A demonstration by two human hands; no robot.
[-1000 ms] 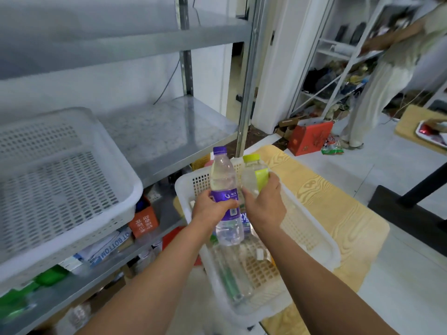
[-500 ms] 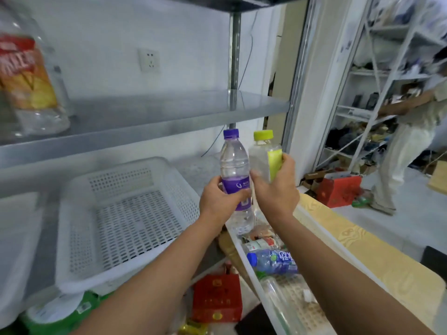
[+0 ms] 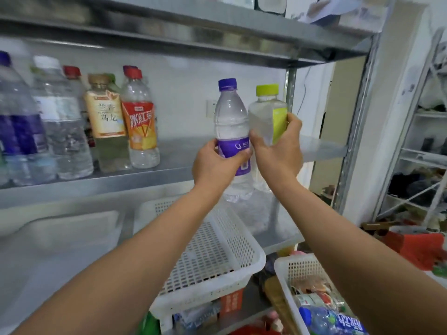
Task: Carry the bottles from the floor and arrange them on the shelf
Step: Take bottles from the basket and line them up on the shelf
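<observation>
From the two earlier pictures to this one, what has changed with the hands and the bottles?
Both hands lifted their bottles from above the floor basket up to the level of the shelf where other bottles stand. Nothing was taken or let go: the left hand still grips the purple-capped bottle, the right hand the green-capped bottle, both upright, not yet set down.

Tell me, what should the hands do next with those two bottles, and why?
Probably ease both bottles forward and set them on the bare shelf right of the orange-labelled bottle. The left hand grips the purple-capped bottle, the right hand the green-capped bottle, both upright before the shelf, neither standing on it yet.
</observation>
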